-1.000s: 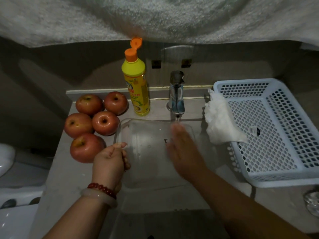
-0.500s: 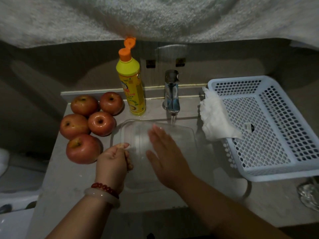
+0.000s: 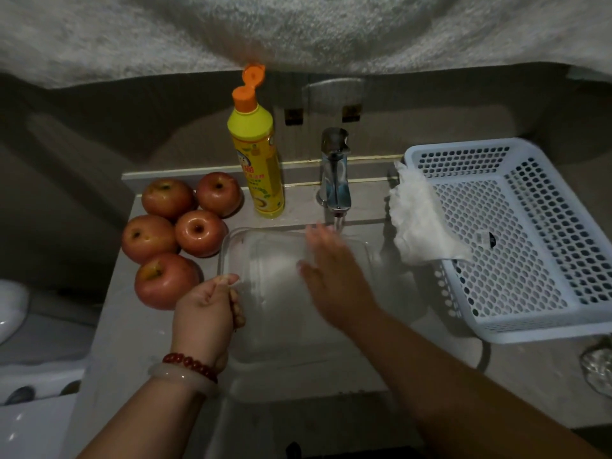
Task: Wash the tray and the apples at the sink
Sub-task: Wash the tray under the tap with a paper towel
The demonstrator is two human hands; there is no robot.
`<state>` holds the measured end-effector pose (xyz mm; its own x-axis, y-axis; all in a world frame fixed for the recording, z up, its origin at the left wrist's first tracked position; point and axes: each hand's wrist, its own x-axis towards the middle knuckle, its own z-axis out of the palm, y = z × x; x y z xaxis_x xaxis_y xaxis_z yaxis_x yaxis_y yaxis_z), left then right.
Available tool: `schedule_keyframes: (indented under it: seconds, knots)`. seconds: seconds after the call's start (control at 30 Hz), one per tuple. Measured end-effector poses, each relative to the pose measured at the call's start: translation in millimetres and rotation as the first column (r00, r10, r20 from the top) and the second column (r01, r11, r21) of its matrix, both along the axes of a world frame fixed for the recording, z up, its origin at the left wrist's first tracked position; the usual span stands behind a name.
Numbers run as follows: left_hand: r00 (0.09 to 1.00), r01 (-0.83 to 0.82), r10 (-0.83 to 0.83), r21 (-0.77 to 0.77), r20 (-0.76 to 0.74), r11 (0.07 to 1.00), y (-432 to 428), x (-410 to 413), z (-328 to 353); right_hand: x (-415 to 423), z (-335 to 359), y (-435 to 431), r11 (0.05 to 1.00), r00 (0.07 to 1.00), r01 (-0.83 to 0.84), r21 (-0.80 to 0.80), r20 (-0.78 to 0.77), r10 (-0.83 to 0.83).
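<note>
**Tray under the running tap, apples waiting on the counter**

Tray (image 3: 265,293), clear plastic and rectangular, sits tilted in the sink (image 3: 298,409) below the tap (image 3: 335,180), from which water is running. To the right, a white perforated basket (image 3: 516,243) rests on the counter with a crumpled white cloth (image 3: 420,223) draped over its left rim. On the left of the counter five red apples (image 3: 167,246) lie clustered together, touching one another, just beside the tray's left edge. Behind them stands a yellow dish soap bottle (image 3: 256,160), its orange cap flipped up.

The right hand (image 3: 331,273) lies flat inside the tray, fingers straight and spread, fingertips close to the stream of water. The left hand (image 3: 205,309) pinches the tray's near left rim between thumb and curled fingers; a red bead bracelet (image 3: 188,364) and a pale bangle (image 3: 180,379) circle that wrist.
</note>
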<state>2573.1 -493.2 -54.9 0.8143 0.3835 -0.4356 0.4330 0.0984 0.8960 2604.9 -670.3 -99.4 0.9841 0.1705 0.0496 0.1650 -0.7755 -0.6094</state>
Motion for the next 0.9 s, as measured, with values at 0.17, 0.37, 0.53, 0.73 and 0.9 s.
schedule_keyframes:
  seconds: [0.17, 0.37, 0.53, 0.73, 0.9]
  knots:
    - [1.0, -0.001, 0.001, -0.012, 0.005, 1.0, 15, 4, 1, -1, -9, -40, 0.971, 0.958, 0.236, 0.027, -0.176, -0.227]
    - [1.0, 0.011, -0.011, -0.023, -0.021, 1.0, 7, 4, 0, -29, 9, 13, 0.987, 0.991, -0.13, -0.096, -0.002, 0.131]
    - [1.0, 0.02, -0.02, -0.043, 0.009, 0.999, 17, 0, 0, 5, 1, -37, 0.987, 0.984, 0.156, -0.047, -0.081, -0.159]
    - [1.0, 0.022, -0.02, -0.082, 0.02, 0.996, 18, -3, -9, -28, 18, -7, 0.975, 0.994, -0.102, -0.196, 0.001, 0.105]
    - [0.999, 0.01, -0.006, -0.085, 0.05, 0.996, 15, -8, -9, 7, 16, -21, 0.981, 0.998, 0.04, -0.19, 0.05, -0.031]
